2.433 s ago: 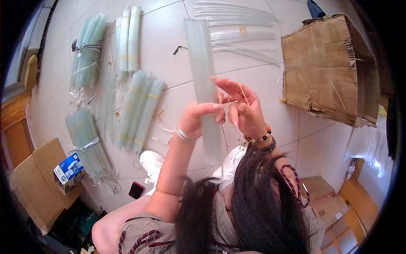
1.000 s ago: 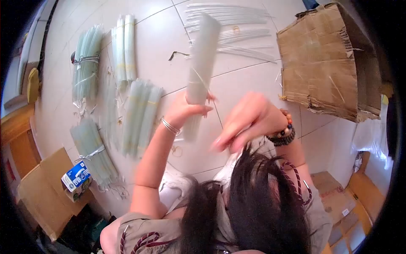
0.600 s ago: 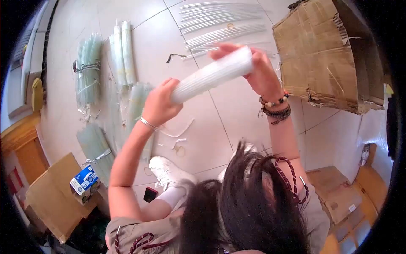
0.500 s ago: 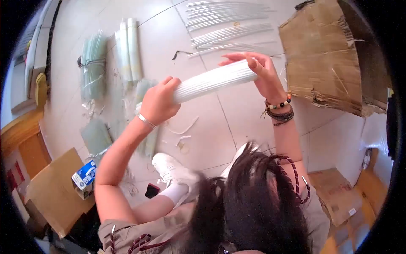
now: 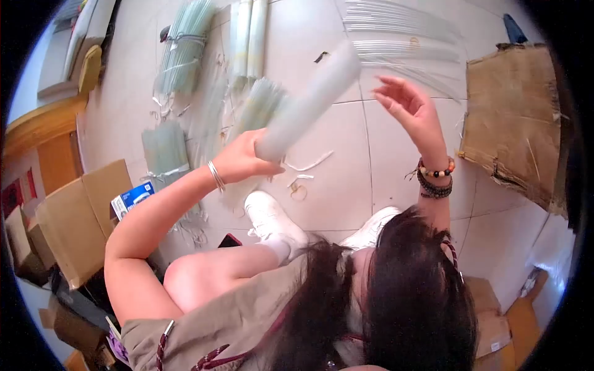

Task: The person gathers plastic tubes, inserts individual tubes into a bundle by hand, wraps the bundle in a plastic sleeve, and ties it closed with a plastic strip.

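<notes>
My left hand (image 5: 250, 161), with silver bangles at the wrist, grips the lower end of a bundle of thin clear tubes (image 5: 315, 102). The bundle is blurred and tilts up to the right. My right hand (image 5: 413, 114), wearing beaded bracelets, is apart from the bundle, to the right of its upper end. Its fingers are bent but separated, and nothing is in them. Beyond the hands, loose clear tubes (image 5: 402, 18) lie in rows on the tiled floor. More tied bundles (image 5: 185, 52) and wrapped bundles (image 5: 247, 40) lie at the upper left.
A worn flattened cardboard piece (image 5: 510, 117) lies on the right. At the left stand an open cardboard box (image 5: 86, 216) and a blue-and-white box (image 5: 133, 199). White strips (image 5: 312, 162) and rubber bands (image 5: 298, 191) lie near my white shoes (image 5: 272, 216). A dark phone-like object (image 5: 229, 240) is beside my leg.
My right hand has come off the bundle's end. In my left hand the bundle has swung from nearly level to steeply tilted. The view has shifted, so the floor items appear further right.
</notes>
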`<action>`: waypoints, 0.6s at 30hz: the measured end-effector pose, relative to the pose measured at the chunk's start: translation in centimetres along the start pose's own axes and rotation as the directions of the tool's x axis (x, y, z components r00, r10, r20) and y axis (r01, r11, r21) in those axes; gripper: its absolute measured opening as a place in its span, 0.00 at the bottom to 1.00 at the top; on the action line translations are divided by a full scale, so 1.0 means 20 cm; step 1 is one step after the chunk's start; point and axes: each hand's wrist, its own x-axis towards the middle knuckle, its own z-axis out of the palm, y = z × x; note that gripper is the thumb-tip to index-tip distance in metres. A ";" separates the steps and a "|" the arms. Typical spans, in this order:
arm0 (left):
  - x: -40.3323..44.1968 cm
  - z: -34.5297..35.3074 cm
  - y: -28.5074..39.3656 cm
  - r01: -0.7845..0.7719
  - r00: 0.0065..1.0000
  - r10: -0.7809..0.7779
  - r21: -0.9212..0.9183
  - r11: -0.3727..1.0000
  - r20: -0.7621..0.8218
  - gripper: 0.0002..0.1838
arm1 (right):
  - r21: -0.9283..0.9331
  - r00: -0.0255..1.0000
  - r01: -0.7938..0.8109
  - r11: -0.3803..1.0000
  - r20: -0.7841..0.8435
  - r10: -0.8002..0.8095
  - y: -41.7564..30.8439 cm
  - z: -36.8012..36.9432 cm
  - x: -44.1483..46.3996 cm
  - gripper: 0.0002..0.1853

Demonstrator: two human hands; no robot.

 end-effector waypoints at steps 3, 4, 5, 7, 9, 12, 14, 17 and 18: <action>-0.13 -0.03 -0.03 0.065 0.998 -0.063 -0.275 0.959 0.016 0.15 | -0.122 0.987 -0.113 0.986 0.104 0.126 0.13 0.16 -0.01 0.15; -0.19 -0.06 -0.05 0.090 0.995 -0.099 -0.286 0.954 -0.018 0.16 | -0.179 0.977 -0.114 0.977 0.158 0.143 0.21 0.22 -0.01 0.13; -0.24 -0.07 -0.09 0.055 0.995 -0.080 -0.335 0.940 -0.061 0.15 | -0.235 0.964 -0.113 0.966 0.211 0.164 0.30 0.29 -0.02 0.11; -0.31 -0.12 -0.15 -0.042 0.987 -0.024 -0.402 0.915 -0.158 0.13 | -0.359 0.948 -0.069 0.931 0.266 0.173 0.49 0.48 -0.01 0.09; -0.32 -0.13 -0.23 -0.090 0.966 -0.022 -0.414 0.906 -0.256 0.14 | -0.471 0.917 0.169 0.866 0.397 0.037 0.68 0.66 -0.04 0.08; -0.27 -0.11 -0.36 -0.181 0.920 0.005 -0.413 0.893 -0.392 0.14 | -0.422 0.882 0.257 0.869 0.470 -0.033 0.82 0.90 -0.14 0.06; -0.24 -0.06 -0.43 -0.197 0.911 0.002 -0.431 0.881 -0.412 0.17 | -0.466 0.874 0.360 0.808 0.473 -0.117 0.89 1.00 -0.19 0.05; -0.21 0.01 -0.49 -0.241 0.899 0.043 -0.410 0.880 -0.435 0.17 | -0.534 0.899 0.409 0.740 0.375 -0.226 0.94 1.07 -0.23 0.07; -0.20 0.02 -0.50 -0.254 0.902 0.055 -0.422 0.870 -0.429 0.17 | -0.570 0.919 0.387 0.725 0.307 -0.249 0.91 1.08 -0.22 0.07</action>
